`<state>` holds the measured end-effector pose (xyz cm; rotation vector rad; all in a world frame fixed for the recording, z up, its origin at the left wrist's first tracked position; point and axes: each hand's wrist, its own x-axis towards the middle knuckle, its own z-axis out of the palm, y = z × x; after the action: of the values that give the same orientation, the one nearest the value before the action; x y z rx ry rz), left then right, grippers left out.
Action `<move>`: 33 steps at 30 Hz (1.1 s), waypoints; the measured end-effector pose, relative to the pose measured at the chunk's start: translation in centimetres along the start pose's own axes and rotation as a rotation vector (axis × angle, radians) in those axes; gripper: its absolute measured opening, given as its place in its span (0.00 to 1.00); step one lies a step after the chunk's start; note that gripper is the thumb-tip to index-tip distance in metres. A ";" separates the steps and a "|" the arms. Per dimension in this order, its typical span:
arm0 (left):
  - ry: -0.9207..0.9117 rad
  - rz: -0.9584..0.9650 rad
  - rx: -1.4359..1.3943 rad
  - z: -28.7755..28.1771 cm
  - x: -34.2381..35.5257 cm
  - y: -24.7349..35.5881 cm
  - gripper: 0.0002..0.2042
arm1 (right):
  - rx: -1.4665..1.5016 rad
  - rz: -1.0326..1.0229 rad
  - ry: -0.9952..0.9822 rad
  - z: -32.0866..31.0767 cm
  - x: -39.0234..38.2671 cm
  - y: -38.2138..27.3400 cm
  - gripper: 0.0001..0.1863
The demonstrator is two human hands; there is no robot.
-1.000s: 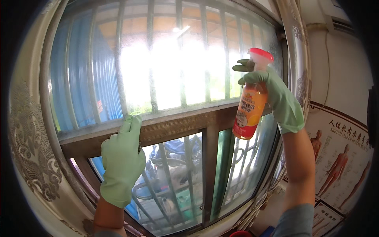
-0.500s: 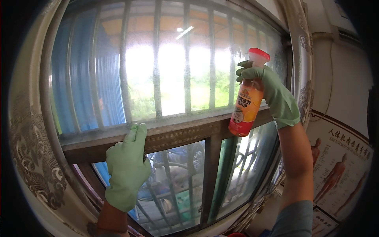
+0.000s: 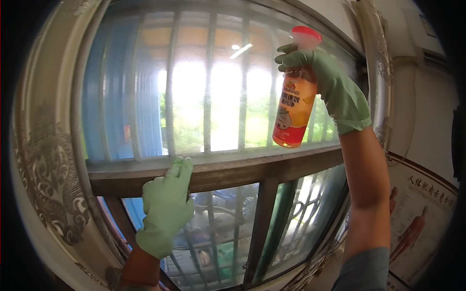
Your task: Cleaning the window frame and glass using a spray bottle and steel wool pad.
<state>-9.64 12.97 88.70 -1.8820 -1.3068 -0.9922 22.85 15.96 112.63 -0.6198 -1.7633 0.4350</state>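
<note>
Red tops the tilted orange spray bottle (image 3: 295, 107) — right grip (image 3: 335, 85) clamped round its neck; left grip (image 3: 167, 211) unclear.

There are two pale green rubber gloves (image 3: 166, 213), two bare forearms (image 3: 366, 179), one clear plastic red-topped spray bottle (image 3: 296, 109), and one broad brown window rail (image 3: 233, 175).

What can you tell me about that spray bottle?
The spray bottle is see-through and orange-tinted, seemingly plastic, with a red-topped spray head and a label in orange and red. It tilts slightly, top to the right, before the upper window pane. The gloved right hand grips it around the neck.
</note>
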 end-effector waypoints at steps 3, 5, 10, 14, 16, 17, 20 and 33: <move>-0.023 0.070 0.058 0.7 0.0 -0.5 0.36 | 0.001 0.000 0.041 1.0 2.7 -0.6 0.28; -0.044 0.052 0.066 0.7 0.1 -0.5 0.36 | 0.032 -0.044 -0.011 2.8 3.5 -1.4 0.28; -0.061 0.019 0.075 0.8 0.1 -0.3 0.33 | 0.100 -0.139 -0.190 8.4 5.0 -3.9 0.26; 0.007 0.011 0.045 0.9 -0.1 -0.4 0.33 | 0.112 -0.148 -0.277 13.4 5.3 -5.6 0.25; -0.001 0.030 0.055 0.9 -0.3 -0.4 0.34 | 0.147 -0.151 -0.311 15.4 5.5 -6.2 0.24; 0.002 0.011 0.073 0.8 -0.3 -0.5 0.34 | 0.165 -0.151 -0.328 16.4 5.6 -6.5 0.24; 0.014 0.025 -0.004 1.1 -0.3 -0.5 0.33 | 0.207 -0.138 -0.364 18.8 5.7 -6.8 0.23; -0.012 0.021 0.009 0.9 0.3 -0.1 0.29 | 0.150 -0.091 -0.606 25.0 6.3 -4.4 0.21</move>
<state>-9.48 13.91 88.47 -1.8937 -1.2939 -0.9651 -3.27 16.92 113.24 -0.3112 -2.2916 0.7390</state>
